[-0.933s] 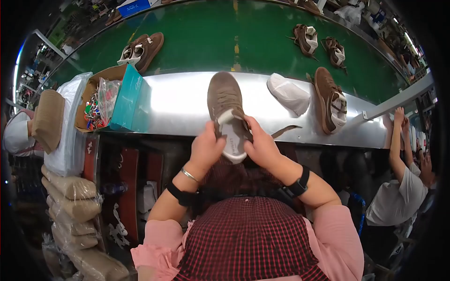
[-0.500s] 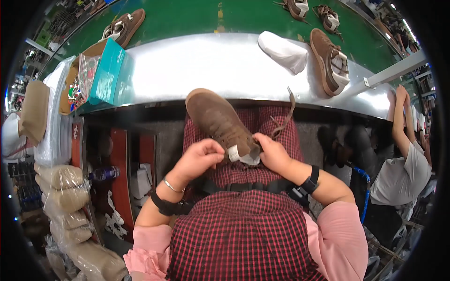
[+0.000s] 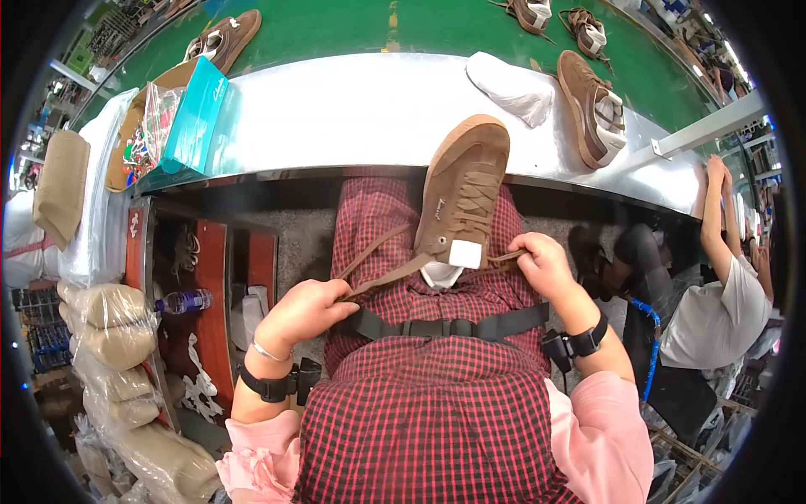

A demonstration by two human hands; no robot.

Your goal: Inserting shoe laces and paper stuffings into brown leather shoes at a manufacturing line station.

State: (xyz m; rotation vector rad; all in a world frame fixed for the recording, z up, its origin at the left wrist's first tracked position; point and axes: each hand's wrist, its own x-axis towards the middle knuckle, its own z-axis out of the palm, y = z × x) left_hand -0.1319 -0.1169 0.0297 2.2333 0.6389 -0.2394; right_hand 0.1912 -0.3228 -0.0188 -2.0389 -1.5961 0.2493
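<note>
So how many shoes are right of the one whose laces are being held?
3: a near shoe beside the white bundle, and a left shoe and right shoe farther back on the green surface. More could be hidden.

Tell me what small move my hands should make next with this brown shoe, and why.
I'd probably cross the left lace over the right lace: your left hand and right hand each pinch one, drawn out to opposite sides of the brown shoe, and no bow shows at the top of its lacing.
</note>
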